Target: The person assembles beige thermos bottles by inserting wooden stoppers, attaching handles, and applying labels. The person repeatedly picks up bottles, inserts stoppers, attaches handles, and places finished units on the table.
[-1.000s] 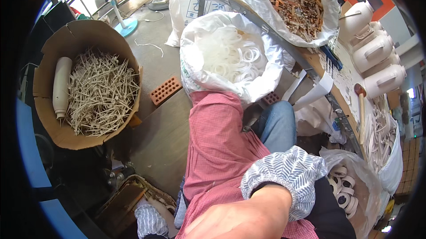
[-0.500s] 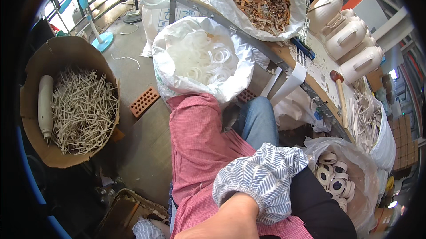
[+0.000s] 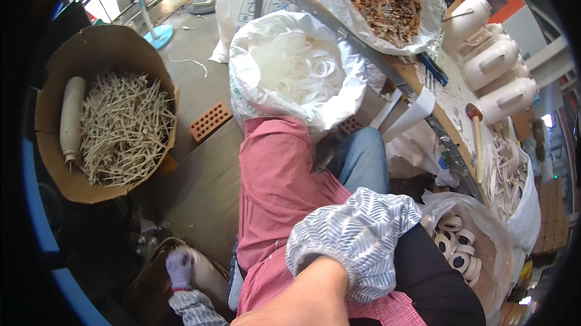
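Observation:
At the lower left, my left hand [image 3: 180, 268], in a pale lavender glove, wraps round one end of a smooth off-white plastic cylinder [image 3: 209, 279]. The cylinder lies slanted over an open brown box [image 3: 140, 286], its lower part running behind my sleeve. My right forearm, in a patterned sleeve cover [image 3: 357, 244], crosses my lap. Only the bare wrist and back of my right hand [image 3: 302, 302] show at the bottom edge; its fingers are out of the picture. Pink checked cloth [image 3: 275, 175] covers my leg.
A cardboard box [image 3: 45, 108] of thin beige plastic sprues, with a white bottle-shaped body, stands left. Ahead are a sack [image 3: 239, 84] of translucent rings and a brick [image 3: 210, 121]. The right-hand bench [image 3: 463, 90] bears pale jugs [image 3: 502, 66] and a mallet [image 3: 478, 138]; a bag [image 3: 496, 241] holds white rings.
My left hand has come into view at the lower left with the off-white cylinder, moving up and left. The whole view has shifted slightly; my right arm stays across my lap.

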`<move>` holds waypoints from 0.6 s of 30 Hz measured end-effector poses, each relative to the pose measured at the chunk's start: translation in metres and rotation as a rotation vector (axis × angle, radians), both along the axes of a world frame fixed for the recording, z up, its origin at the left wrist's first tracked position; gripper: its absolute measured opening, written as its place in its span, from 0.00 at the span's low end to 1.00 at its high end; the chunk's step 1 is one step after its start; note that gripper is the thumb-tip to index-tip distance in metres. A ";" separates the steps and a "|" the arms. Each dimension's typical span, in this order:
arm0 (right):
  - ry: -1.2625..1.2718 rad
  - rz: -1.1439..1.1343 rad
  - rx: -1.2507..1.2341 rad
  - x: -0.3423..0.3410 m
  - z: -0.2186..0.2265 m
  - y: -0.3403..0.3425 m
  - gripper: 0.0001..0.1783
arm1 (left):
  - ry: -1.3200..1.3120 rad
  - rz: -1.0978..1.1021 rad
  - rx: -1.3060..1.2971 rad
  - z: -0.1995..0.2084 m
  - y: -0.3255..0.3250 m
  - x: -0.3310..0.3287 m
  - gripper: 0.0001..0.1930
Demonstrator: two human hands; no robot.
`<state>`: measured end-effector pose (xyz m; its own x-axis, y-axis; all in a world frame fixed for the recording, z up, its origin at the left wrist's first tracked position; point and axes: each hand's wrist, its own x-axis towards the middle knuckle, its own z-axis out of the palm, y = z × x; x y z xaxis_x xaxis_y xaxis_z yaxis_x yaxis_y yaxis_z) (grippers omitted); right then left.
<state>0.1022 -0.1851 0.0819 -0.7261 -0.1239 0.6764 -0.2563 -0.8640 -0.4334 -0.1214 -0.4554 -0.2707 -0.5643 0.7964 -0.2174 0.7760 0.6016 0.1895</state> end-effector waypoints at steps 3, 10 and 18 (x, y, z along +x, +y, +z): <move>0.013 -0.140 0.023 0.024 0.007 0.007 0.43 | 0.277 -0.262 0.443 0.126 0.082 -0.014 0.06; -0.512 -0.846 0.162 0.111 -0.004 0.074 0.42 | 0.508 -0.335 1.098 0.361 0.195 0.034 0.05; -0.846 -1.354 0.199 0.193 -0.074 0.161 0.41 | -0.084 -0.456 1.031 0.363 0.382 0.096 0.09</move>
<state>0.2952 -0.0237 0.0077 -0.5084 0.8557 0.0964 -0.3879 -0.1276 -0.9128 -0.0254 -0.0730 0.0919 -0.1895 0.7458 0.6387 0.8444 -0.2081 0.4936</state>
